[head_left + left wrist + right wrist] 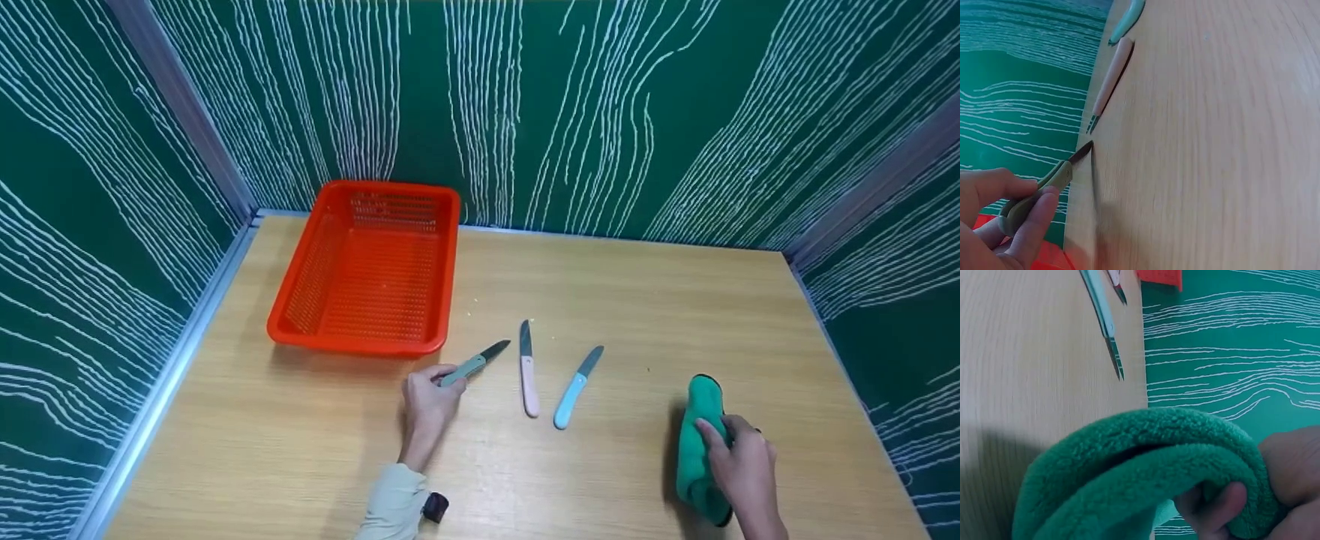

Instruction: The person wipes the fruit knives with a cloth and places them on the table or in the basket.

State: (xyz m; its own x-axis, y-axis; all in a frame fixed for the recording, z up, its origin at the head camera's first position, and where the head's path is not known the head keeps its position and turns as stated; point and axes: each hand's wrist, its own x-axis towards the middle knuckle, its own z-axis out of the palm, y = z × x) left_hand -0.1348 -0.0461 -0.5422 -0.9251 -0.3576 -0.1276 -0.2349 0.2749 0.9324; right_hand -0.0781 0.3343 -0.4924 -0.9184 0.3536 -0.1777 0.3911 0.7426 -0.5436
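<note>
Gripped cloth [1129, 430], basket [384, 300] whole only in head view

The left hand [433, 403] pinches, well in from the tabletop's [637, 300] left edge. The right hand [746, 463] grips, nearer the right edge.

Place is looking like a purpose-built booth, prob. lab/test type: green walls [427, 90] are boxing in a wood-look table [262, 450] on 3 sides, standing at 9, 12 & 3 o'c, all showing wavy white lines. Metal-look posts [188, 112] are framing the corners at approx. 10 & 2–3 o'c; a silvery strip [166, 375] is edging the table, running from 9 to 8 o'c.
</note>
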